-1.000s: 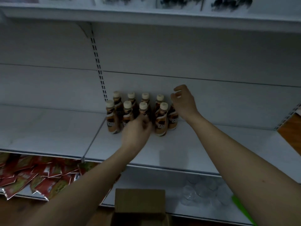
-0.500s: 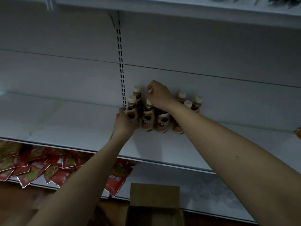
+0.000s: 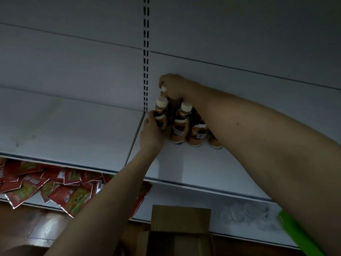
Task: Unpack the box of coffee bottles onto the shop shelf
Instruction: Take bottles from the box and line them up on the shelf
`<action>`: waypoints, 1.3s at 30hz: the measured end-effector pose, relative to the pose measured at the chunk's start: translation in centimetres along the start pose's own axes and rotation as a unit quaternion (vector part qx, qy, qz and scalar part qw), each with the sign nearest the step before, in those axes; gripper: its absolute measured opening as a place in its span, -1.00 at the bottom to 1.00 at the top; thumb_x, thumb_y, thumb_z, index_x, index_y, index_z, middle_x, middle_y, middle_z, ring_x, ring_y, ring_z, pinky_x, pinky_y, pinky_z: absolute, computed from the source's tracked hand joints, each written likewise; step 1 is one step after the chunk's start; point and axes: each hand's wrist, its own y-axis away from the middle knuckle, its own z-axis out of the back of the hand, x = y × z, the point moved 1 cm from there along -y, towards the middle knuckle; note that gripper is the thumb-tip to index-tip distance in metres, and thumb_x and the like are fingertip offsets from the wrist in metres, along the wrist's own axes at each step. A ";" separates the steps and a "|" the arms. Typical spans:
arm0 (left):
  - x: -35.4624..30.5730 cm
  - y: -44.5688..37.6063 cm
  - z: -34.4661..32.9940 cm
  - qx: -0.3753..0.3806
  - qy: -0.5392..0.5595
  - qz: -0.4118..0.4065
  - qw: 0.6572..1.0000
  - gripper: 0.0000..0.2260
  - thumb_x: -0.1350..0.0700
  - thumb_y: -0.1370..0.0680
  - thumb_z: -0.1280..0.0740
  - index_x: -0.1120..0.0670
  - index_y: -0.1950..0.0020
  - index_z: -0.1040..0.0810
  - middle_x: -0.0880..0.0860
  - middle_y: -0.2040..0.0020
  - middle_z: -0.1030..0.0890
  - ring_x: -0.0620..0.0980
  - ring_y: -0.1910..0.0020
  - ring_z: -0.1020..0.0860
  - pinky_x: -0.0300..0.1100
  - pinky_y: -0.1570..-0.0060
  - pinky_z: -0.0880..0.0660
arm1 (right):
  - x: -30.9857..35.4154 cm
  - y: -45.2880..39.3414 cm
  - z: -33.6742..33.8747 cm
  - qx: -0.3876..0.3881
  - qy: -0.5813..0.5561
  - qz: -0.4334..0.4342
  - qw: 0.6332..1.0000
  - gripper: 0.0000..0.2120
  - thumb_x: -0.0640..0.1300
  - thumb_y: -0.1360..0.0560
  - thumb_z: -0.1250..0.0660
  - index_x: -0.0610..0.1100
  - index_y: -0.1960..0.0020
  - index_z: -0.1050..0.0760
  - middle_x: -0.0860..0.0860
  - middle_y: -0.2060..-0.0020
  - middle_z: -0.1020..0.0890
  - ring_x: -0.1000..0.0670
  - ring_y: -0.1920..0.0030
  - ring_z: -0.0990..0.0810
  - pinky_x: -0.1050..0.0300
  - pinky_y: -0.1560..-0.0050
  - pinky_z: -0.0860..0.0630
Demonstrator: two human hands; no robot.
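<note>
Several brown coffee bottles point(image 3: 180, 129) with cream caps stand in a cluster on the white shelf point(image 3: 193, 169), close to the slotted upright. My left hand point(image 3: 150, 133) is wrapped around the front-left bottle point(image 3: 160, 112). My right hand point(image 3: 174, 87) reaches over the cluster and grips the cap of a back-row bottle point(image 3: 163, 89); my forearm hides the bottles on the right. The open cardboard box point(image 3: 180, 230) sits below at the bottom edge, its inside dark.
Red snack packets point(image 3: 48, 185) lie heaped on the lower shelf at left. Clear plastic cups point(image 3: 247, 215) and a green item point(image 3: 295, 233) sit on the lower shelf at right. The slotted upright point(image 3: 145, 52) divides the back panel. Brown floor shows bottom left.
My right hand moved left from the cluster's right end to a back-row bottle. My left hand moved from the front middle to the front-left bottle. The view shifted left and closer.
</note>
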 end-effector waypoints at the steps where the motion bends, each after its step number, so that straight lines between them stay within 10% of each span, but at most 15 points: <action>1: 0.0 -0.1 0.0 0.000 0.002 -0.007 1.000 -0.50 0.10 -0.47 -0.41 0.11 -0.36 -0.31 0.16 -0.22 -0.53 0.18 -0.13 -0.54 -0.04 0.00 -0.47 | -0.1 -0.3 0.0 -0.007 -0.006 0.000 1.000 -0.69 -0.20 -0.55 -0.29 -0.20 -0.28 -0.43 -0.18 -0.31 -0.46 -0.16 -0.26 -0.47 0.15 -0.09 -0.38; 14: 0.7 -1.2 -0.2 0.031 0.020 0.037 0.999 -0.28 0.02 -0.43 -0.45 0.07 -0.49 -0.17 0.16 -0.35 -0.45 0.18 -0.26 -0.49 0.06 -0.14 -0.48 | -0.3 -0.4 0.2 -0.003 -0.036 -0.004 0.999 -0.60 -0.19 -0.56 -0.31 -0.20 -0.37 -0.39 -0.15 -0.39 -0.39 -0.13 -0.34 -0.42 0.17 -0.19 -0.38; 20: -0.5 2.5 0.8 -0.162 -0.054 -0.085 0.982 -0.61 0.00 -0.51 -0.38 0.17 -0.25 -0.48 0.17 -0.12 -0.53 0.17 -0.13 -0.43 0.04 -0.08 -0.44 | -1.6 1.4 3.1 -0.094 -0.062 -0.016 0.994 -0.58 -0.13 -0.57 -0.28 -0.25 -0.38 -0.35 -0.17 -0.36 -0.41 -0.14 -0.31 -0.45 0.14 -0.19 -0.39; 27: -3.6 2.4 -1.9 -0.050 -0.099 -0.131 0.985 -0.48 -0.08 -0.49 -0.37 0.10 -0.38 -0.38 0.13 -0.19 -0.57 0.16 -0.17 -0.52 -0.02 0.04 -0.46 | -4.7 3.1 2.3 -0.021 -0.021 -0.123 0.992 -0.50 -0.12 -0.54 -0.34 -0.33 -0.39 -0.34 -0.26 -0.33 -0.47 -0.23 -0.26 -0.53 0.02 -0.19 -0.50; 39: -5.2 1.9 -2.6 -0.041 -0.113 -0.108 0.987 -0.36 0.13 -0.55 -0.33 0.02 -0.55 -0.09 0.15 -0.18 -0.59 0.14 -0.08 -0.58 -0.15 0.18 -0.35 | -5.6 3.2 0.3 -0.011 -0.040 -0.059 0.997 -0.59 -0.15 -0.55 -0.31 -0.24 -0.36 -0.38 -0.19 -0.37 -0.42 -0.20 -0.32 -0.44 0.06 -0.23 -0.39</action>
